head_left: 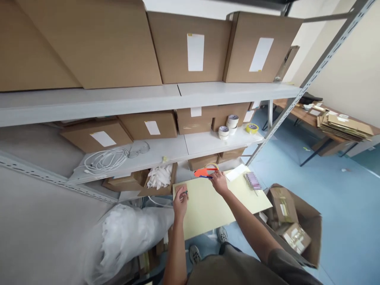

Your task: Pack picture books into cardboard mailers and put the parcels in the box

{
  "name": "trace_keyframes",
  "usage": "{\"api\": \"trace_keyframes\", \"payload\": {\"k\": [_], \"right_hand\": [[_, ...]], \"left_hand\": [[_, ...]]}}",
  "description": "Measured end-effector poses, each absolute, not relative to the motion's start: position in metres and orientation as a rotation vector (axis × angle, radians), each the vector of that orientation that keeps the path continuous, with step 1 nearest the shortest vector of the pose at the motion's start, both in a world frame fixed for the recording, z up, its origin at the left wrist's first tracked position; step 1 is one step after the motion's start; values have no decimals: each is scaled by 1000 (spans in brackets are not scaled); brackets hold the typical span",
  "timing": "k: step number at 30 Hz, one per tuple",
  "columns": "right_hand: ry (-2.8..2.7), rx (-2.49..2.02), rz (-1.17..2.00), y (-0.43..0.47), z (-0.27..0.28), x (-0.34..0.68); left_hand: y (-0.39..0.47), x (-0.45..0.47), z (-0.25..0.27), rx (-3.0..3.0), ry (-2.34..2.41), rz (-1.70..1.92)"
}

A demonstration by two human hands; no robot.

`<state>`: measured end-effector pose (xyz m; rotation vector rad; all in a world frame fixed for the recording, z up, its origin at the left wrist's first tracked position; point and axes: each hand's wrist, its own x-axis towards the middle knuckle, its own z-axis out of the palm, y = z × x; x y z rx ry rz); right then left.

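My left hand (179, 202) is at the left end of a pale yellow tabletop (208, 213), fingers curled over a small brown cardboard piece (181, 187). A small blue-green thing (185, 192) shows at its fingertips; its kind is too small to tell. Farther forward, my right hand (219, 182) grips a flat orange-red object (203, 172) with a thin blue edge and a red upper strip. It is held above the table, pointing left. Behind it appears part of a yellow ring (211, 165).
Cardboard boxes (190, 51) fill the grey shelf rack ahead. White tape rolls (228, 128) and a coiled white cable (107, 160) lie on its middle shelf. Left of the table bulges a wrapped plastic bundle (133, 229); a large carton (314, 233) holding boxes stands right.
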<state>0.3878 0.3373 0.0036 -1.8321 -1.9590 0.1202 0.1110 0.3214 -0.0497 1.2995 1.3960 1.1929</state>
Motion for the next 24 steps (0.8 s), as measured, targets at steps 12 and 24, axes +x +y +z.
{"api": "trace_keyframes", "payload": {"k": [12,24], "right_hand": [[-1784,-2302,460,245,-113,500],[-1486,-2591,751,181,-182,618]], "left_hand": [[284,155,-61,1348,1517,1020],[257,260,-72,1374,1528,814]]}}
